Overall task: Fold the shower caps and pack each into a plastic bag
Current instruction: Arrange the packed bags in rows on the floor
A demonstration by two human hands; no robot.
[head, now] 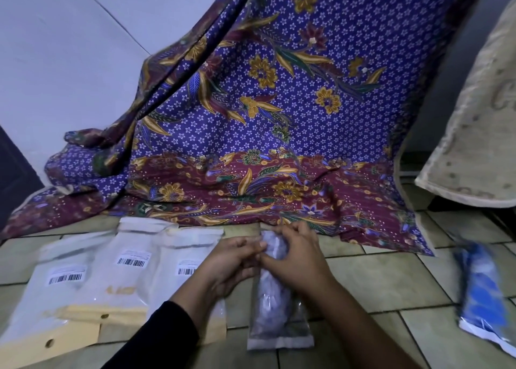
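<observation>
A patterned cloth point(279, 117) drapes down onto the tiled floor point(391, 279). Three flat packets point(122, 273) lie overlapping at left, a blurred blue packet point(483, 293) at right. The clear bag point(279, 312) lies on the floor, long axis pointing away from the person, a crumpled cap point(272, 301) inside. The left hand point(231, 259) and right hand point(296, 257) pinch its far end, fingers closed on it; the mouth is hidden.

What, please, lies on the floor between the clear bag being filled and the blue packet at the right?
Only bare floor tiles separate the clear bag and blue packet in the head view.
</observation>
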